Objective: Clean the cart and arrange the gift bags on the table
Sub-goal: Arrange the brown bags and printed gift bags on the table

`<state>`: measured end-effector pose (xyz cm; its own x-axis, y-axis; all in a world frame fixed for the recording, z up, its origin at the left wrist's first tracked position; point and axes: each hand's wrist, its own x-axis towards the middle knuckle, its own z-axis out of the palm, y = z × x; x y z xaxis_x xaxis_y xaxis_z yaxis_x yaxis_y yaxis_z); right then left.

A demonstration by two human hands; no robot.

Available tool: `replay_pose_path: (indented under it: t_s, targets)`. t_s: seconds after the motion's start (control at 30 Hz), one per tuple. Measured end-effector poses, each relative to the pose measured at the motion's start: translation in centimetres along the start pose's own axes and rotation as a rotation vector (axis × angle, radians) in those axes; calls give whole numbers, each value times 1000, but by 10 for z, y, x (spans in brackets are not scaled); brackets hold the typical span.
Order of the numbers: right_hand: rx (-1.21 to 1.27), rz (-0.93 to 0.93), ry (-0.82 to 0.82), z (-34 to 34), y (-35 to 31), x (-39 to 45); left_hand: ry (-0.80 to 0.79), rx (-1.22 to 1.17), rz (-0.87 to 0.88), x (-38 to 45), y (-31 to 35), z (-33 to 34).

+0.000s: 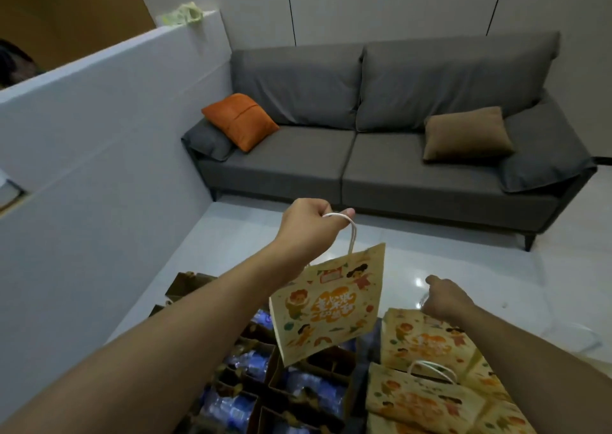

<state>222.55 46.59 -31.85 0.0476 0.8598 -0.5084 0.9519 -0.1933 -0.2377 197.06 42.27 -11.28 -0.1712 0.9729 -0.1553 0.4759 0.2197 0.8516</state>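
While left hand [309, 221] grips gift bag [331, 304] handle, right hand [445, 299] fingers curled, contents unclear.

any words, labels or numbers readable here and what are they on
Orange lettering on the held gift bag, hanging from the left hand: stylised characters, too blurred to read.
Small red-framed sign near that bag's top edge: too small to read.
Orange print on the flat gift bags under the right hand: blurred, unreadable.
Water bottles in the brown boxes: no legible labels.

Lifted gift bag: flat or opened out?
Flat. The gift bag hangs tilted from its handle in the left hand, sides pressed together.
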Motion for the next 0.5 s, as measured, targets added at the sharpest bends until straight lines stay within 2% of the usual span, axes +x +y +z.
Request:
replay_pose_path:
  t_s: [0.2, 0.33, 0.5]
  targets:
    - [43, 85, 62, -5, -2, 9, 11, -2, 4, 12, 1, -8]
    - [71, 75, 77, -36, -20, -3, 33, -19, 35, 16, 15, -12]
    - [156, 50, 198, -88, -32, -38, 84, -45, 69, 13, 36, -24]
